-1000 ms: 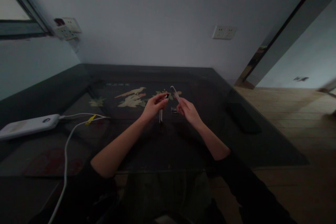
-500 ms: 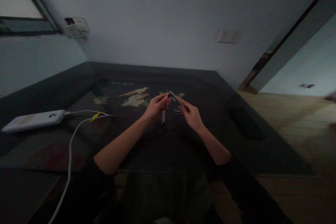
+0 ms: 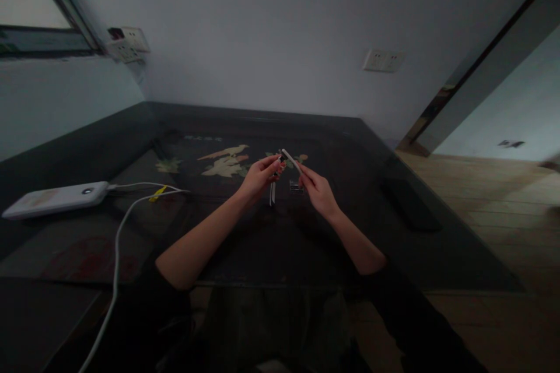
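Your left hand (image 3: 259, 178) pinches a slim silver strip (image 3: 272, 192) that hangs down above the dark bench (image 3: 350, 145). Your right hand (image 3: 318, 191) grips a pale strip (image 3: 290, 159), which has tipped from upright until its top meets your left fingers (image 3: 275, 164). A small metal piece (image 3: 296, 187) lies below.

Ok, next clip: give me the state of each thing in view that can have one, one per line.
Left hand: shut on the small dark part, above the table.
Right hand: shut on the pale strip.
Pale strip: raised, tilted, its tip at the small dark part.
Power bank: flat on the table, white cable plugged in.
Small metal piece: lying on the table.
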`<action>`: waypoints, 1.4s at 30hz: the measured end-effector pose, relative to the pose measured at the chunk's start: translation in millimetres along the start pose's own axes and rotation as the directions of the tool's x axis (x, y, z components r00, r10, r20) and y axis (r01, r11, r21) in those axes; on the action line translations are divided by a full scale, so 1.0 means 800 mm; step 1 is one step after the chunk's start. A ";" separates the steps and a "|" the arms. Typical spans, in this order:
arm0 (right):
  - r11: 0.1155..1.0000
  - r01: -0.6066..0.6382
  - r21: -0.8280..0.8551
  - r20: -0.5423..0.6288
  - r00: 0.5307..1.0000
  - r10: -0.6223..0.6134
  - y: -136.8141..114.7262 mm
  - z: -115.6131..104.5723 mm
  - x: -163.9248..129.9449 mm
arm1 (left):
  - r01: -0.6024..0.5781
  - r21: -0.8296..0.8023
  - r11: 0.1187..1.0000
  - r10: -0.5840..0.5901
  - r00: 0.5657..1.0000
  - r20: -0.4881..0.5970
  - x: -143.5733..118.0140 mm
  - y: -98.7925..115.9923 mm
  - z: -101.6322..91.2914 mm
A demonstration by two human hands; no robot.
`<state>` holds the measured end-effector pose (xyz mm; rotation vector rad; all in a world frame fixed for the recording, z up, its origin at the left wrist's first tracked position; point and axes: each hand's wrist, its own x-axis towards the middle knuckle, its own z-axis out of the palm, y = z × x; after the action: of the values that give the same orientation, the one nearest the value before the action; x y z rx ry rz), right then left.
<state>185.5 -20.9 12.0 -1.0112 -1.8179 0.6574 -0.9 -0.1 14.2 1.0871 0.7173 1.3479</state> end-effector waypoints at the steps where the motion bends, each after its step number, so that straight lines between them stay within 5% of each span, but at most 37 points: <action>1: 1.000 0.002 -0.002 -0.003 1.000 -0.002 -0.001 0.000 0.000 | 0.000 0.009 1.000 0.000 1.000 0.000 0.000 0.000 0.000; 29: 1.000 -0.003 0.020 0.001 1.000 0.003 -0.005 0.001 -0.004 | 0.024 -0.063 0.998 -0.025 1.000 -0.015 -0.003 0.003 0.002; 42: 0.981 -0.040 0.190 0.068 0.997 0.027 -0.021 0.008 -0.011 | -0.067 -0.093 0.993 0.068 0.998 0.005 -0.001 0.005 0.004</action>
<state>175.7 -37.4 18.6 -0.9025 -1.7586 0.8774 0.1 -2.1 18.8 1.0500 0.6100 1.4196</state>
